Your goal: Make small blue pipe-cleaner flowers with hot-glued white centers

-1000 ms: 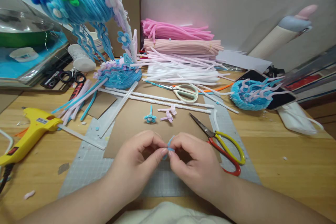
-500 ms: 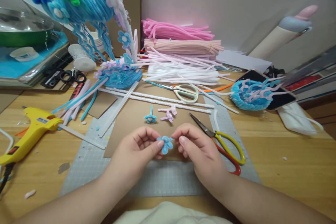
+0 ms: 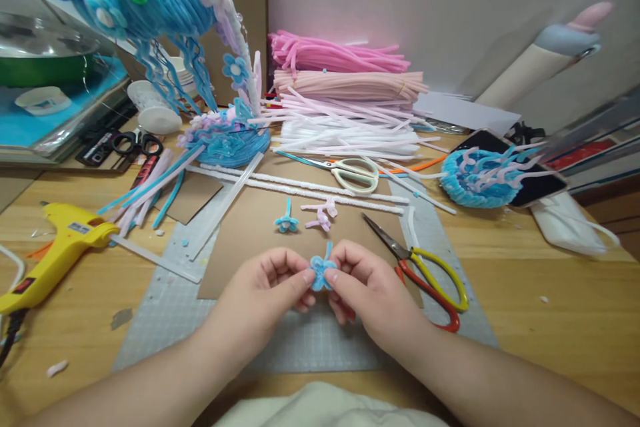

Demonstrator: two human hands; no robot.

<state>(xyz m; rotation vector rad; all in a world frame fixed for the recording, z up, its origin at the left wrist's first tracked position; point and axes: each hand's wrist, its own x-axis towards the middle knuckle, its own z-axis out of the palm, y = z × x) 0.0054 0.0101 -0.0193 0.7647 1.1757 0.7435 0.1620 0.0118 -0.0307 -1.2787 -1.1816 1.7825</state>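
Observation:
A small blue pipe-cleaner flower (image 3: pixel 320 272) is held between my two hands above the cardboard sheet (image 3: pixel 240 240). My left hand (image 3: pixel 277 283) pinches its left petals with thumb and forefinger. From the other side, my right hand (image 3: pixel 363 280) grips its right petals, and a short blue stem sticks up beyond the fingers. Just past my hands lie another blue flower (image 3: pixel 287 223) with a stem and some pale pink pipe-cleaner flowers (image 3: pixel 323 213). Scissors with yellow and red handles (image 3: pixel 417 267) rest open to the right of my right hand.
A yellow glue gun (image 3: pixel 55 253) lies at left, its glue stick pointing inward. Light-handled scissors (image 3: pixel 353 173) and white twisted stems (image 3: pixel 300 188) lie beyond the cardboard. Pipe-cleaner bundles (image 3: pixel 345 80) are stacked at the wall. A blue flowered model (image 3: pixel 150 7) stands at upper left.
My right hand has moved left and now grips the blue flower's petals. The flower has shifted slightly right and turned, with its stem now pointing up.

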